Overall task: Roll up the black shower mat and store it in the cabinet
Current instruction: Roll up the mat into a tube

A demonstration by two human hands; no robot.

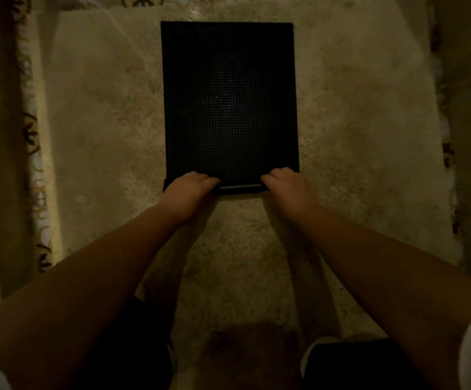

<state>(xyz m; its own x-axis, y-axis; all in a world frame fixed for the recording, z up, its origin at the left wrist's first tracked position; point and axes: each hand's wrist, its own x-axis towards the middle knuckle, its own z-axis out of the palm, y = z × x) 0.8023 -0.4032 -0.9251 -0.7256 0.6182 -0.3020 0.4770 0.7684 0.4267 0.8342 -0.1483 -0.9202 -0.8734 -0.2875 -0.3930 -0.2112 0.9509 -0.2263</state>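
The black shower mat (230, 99) lies flat on a pale rug, a dark rectangle with a fine grid texture, its long side running away from me. Its near edge is curled up into a small first turn. My left hand (189, 190) grips that curled edge at its left end, fingers bent over it. At the right end of the same edge my right hand (283, 184) holds the curl in the same way. The cabinet is not in view.
The pale shaggy rug (355, 122) covers the floor under the mat. A patterned carpet border (31, 142) runs along the left and the top. My legs in dark shorts show at the bottom. The room is dim.
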